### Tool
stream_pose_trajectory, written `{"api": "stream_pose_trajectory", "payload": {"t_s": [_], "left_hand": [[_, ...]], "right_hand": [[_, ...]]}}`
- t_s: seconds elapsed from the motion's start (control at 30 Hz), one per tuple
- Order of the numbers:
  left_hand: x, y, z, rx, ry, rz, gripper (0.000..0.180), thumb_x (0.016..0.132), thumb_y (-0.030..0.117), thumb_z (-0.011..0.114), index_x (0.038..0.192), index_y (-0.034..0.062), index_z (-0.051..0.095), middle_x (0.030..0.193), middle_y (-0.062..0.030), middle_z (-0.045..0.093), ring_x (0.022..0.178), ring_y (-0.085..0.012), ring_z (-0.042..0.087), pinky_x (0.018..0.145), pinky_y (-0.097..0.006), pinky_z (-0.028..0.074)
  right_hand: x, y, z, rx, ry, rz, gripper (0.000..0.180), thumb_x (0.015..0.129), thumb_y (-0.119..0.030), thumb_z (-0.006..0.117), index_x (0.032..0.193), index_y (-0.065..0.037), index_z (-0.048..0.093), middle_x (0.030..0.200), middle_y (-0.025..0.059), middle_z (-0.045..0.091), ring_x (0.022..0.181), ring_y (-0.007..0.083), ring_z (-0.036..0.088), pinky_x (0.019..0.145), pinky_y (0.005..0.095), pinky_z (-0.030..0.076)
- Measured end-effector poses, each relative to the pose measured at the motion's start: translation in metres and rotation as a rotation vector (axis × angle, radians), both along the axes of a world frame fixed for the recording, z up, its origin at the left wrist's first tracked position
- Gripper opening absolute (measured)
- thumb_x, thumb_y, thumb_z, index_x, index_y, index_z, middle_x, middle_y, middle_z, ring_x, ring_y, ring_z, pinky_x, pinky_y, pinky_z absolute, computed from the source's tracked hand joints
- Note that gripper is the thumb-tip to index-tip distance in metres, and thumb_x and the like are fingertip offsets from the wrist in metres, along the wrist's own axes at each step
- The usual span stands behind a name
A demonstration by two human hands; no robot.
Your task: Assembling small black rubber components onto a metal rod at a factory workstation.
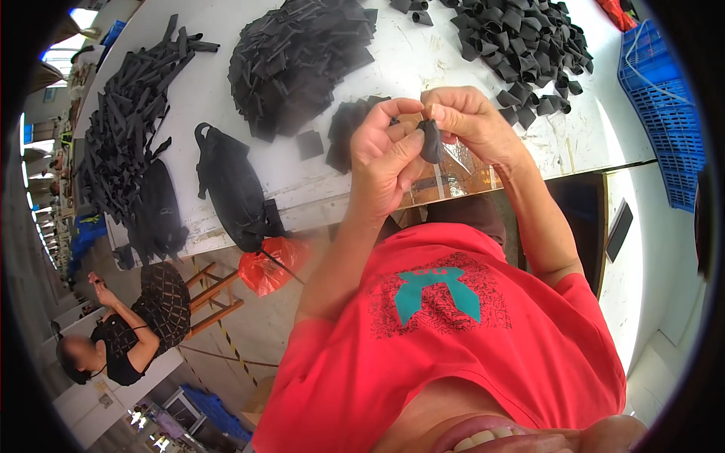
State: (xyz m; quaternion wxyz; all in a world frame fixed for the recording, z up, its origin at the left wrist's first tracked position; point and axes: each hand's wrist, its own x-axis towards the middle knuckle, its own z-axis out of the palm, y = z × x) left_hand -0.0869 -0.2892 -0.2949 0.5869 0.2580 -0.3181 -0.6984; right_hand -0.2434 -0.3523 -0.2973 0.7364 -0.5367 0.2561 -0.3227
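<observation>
Small black piece, held in two hands over a white worktable

Left hand (pixel 389 155): thumb and fingers pinched on a small black piece (pixel 431 143), held near the table's front edge. Right hand (pixel 476 124): thumb and forefinger closed at the same piece's upper end.
Just beside the left hand: a stack of black pieces (pixel 343 136); next to it, one flat black square (pixel 310 145).
Beyond, on the white worktable (pixel 204 87): large heap of flat black pieces (pixel 294 68); to the right, heap of looped black pieces (pixel 525 45); to the left, black pouch (pixel 232 181) and heap of narrow black strips (pixel 124 113).
Outermost: blue basket (pixel 668 113), far right; red plastic bag (pixel 268 268), below the table edge.
</observation>
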Motion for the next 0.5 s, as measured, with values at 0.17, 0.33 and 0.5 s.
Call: {"api": "stream_pose_trajectory", "payload": {"t_s": [0.17,0.33,0.5], "left_hand": [[-0.007,0.006,-0.011,0.115,0.093,0.033,0.022,0.087,0.004,0.054,0.108,-0.0004,0.048,0.076,-0.0073,0.058,0.042,-0.0043,0.037,0.040,-0.018,0.029],[-0.017,0.003,0.004,-0.206,-0.491,0.425,0.038,0.081,-0.001,0.059,0.117,-0.0021,0.046,0.095,-0.0094,0.058,0.077,-0.0096,0.053,0.069,-0.021,0.044],[-0.002,-0.009,0.012,-0.555,-0.752,0.327,0.029,0.079,-0.002,0.061,0.107,-0.0011,0.057,0.094,-0.0084,0.060,0.076,-0.0117,0.055,0.070,-0.023,0.046]], "right_hand": [[0.001,0.012,-0.015,0.007,-0.054,-0.088,0.031,0.088,-0.032,0.058,0.071,-0.007,0.054,0.058,-0.0044,0.044,0.053,0.0045,0.037,0.048,0.0194,0.030],[-0.006,0.018,0.004,-0.422,0.278,-0.440,0.028,0.089,-0.025,0.055,0.080,0.000,0.056,0.065,0.0037,0.050,0.060,0.0138,0.048,0.056,0.0259,0.039],[-0.015,0.045,0.007,-0.786,0.355,-0.655,0.023,0.085,-0.021,0.059,0.097,-0.001,0.058,0.082,0.0104,0.053,0.070,0.0233,0.054,0.064,0.0299,0.043]]}}
